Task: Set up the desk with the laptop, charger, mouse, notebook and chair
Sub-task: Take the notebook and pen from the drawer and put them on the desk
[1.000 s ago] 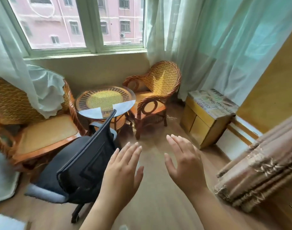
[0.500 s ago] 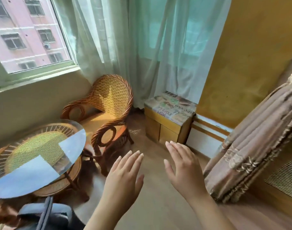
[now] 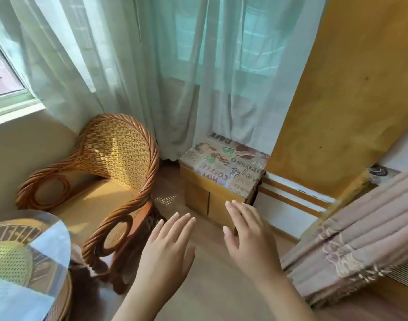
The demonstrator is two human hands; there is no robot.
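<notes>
Behind everything hangs the pale green curtain [image 3: 152,72], w/ the yellow wall [image 3: 351,100] at right. Below it, left to right: wicker armchair [image 3: 110,172], small wooden cabinet [image 3: 221,200] w/ printed cloth on top, folded beige drape [image 3: 360,246]. Glass-top wicker table [image 3: 43,258] at bottom left. No task thing in view. My left hand [image 3: 168,249] & right hand [image 3: 249,235] float above the floor, fingers straight, holding nothing.

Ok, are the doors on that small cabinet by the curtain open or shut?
Shut. The small cabinet shows both front doors flush with its face, only a thin seam between them. Neither the left hand nor the right hand touches it.
</notes>
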